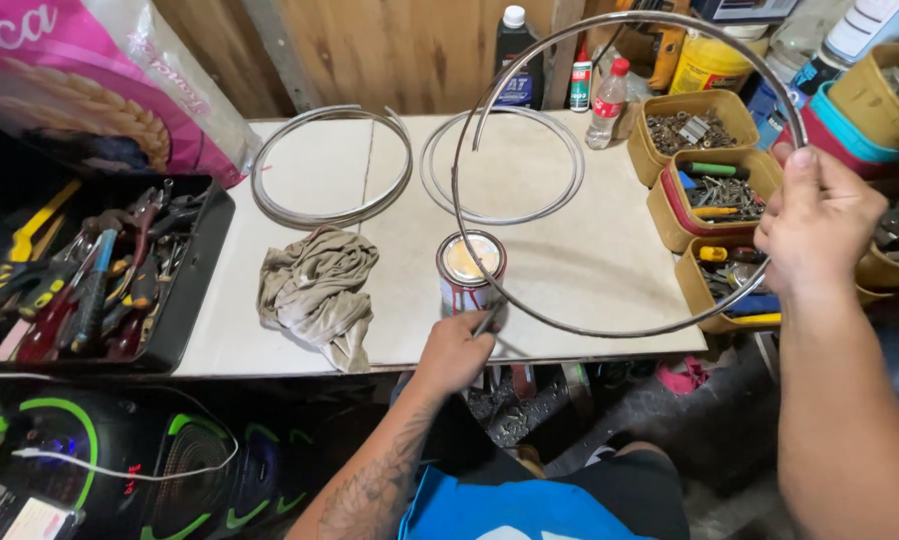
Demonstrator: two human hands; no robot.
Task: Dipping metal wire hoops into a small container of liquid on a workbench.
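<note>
The white tabletop [589, 260] in front of you carries everything, with a wooden wall behind it. Off its left edge sits a black tray of hand tools [89, 280], pliers and screwdrivers heaped together, and above that a pink printed sack [89, 70] leans in the corner. Below the table on your left stands a black speaker with green rings [119, 460].

The biggest thing in your hands is the large open metal ring [609, 330], held up over the table and tilted towards you. Your right hand [814, 225] is closed around its right side, fingers wrapped and thumb pointing up along the band. Your left hand [454, 350] is at the table's front edge, fingers pinched together on a small dark tool [489, 320] that meets the ring's lower left arc; what kind of tool it is cannot be made out.

Two more metal rings lie flat at the back of the table: one on the left [331, 165], one in the middle [502, 165], just beside each other. A crumpled grey rag [314, 290] lies in front of the left one. An open red tin [469, 268] with yellowish contents stands just above your left hand, seen through the held ring.

On your right, yellow tubs of screws and bits [689, 130] are stacked close together, with bottles [607, 100] behind.
</note>
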